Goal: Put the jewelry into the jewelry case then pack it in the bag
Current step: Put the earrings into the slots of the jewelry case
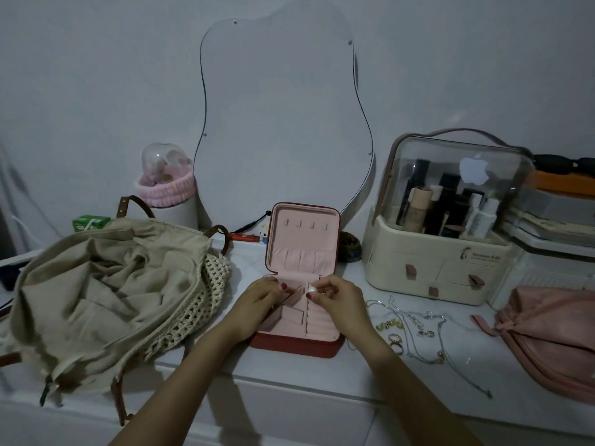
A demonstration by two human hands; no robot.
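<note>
A red jewelry case with a pink lining stands open in the middle of the white counter, its lid upright. My left hand rests on the case's left compartments, fingers on a pink divider. My right hand hovers over the case's far right part and pinches a small white pearl earring. Loose jewelry lies on the counter right of the case: silver necklaces, gold earrings and rings. A beige crochet bag with brown straps slumps open at the left.
A wavy mirror leans on the wall behind the case. A cream cosmetics organizer with a clear dome stands at the right, a pink pouch beyond it. A pink headband and dome ornament sit at the back left.
</note>
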